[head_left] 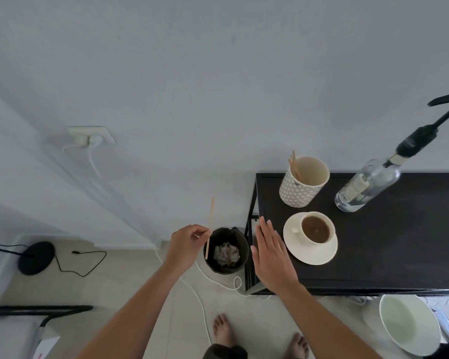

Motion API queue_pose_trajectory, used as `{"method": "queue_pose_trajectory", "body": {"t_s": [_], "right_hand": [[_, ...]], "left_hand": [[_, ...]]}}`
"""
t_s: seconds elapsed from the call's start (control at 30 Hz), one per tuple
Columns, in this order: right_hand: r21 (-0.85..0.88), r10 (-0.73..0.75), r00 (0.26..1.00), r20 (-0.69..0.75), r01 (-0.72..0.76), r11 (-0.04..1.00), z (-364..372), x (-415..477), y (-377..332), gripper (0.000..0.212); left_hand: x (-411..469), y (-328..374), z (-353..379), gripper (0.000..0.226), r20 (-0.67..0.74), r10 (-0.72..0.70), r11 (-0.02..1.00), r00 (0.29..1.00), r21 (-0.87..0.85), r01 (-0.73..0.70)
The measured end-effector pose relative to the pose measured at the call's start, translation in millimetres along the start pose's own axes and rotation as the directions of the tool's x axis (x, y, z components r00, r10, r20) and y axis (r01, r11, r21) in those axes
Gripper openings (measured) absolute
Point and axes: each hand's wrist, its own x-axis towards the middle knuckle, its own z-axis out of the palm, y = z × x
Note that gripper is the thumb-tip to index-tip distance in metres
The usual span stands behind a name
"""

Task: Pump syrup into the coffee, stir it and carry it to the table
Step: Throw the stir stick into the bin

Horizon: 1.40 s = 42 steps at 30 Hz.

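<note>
We see the left hand pinching a stirrer upright over the bin on the floor, its lower end inside the bin's rim. The right hand is spread flat, fingers together, above the left edge of the dark surface, just beside the saucer. The cup of coffee sits on that saucer. Behind it stand a holder with more stirrers and the syrup bottle with its black pump.
</note>
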Motion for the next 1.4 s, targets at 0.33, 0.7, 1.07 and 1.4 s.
{"method": "queue_pose_trajectory", "body": {"t_s": [0.33,0.7,1.07,1.4], "right_hand": [[-0.015,0.012,0.992,-0.126,-0.014,1.0,5.1,-2.4,-0.8,0.069],[0.041,0.0,0.982,-0.188,0.008,0.999,8.8,-0.5,2.0,0.066],[0.041,-0.001,0.977,-0.211,0.01,0.999,9.2,1.5,2.8,0.067],[0.151,0.048,0.998,-0.036,-0.042,0.988,-11.3,2.9,-3.2,0.07]], "left_hand": [[27.6,-32.1,17.7,0.012,0.074,-0.127,0.992,0.989,0.01,0.127],[68.0,-24.9,41.0,0.057,0.175,-0.333,0.935,0.927,0.185,0.301],[56.1,-34.8,37.4,0.036,0.175,-0.336,0.942,0.925,0.07,0.329],[34.9,-10.6,16.6,0.017,0.209,-0.244,0.955,0.947,-0.116,0.272]]}}
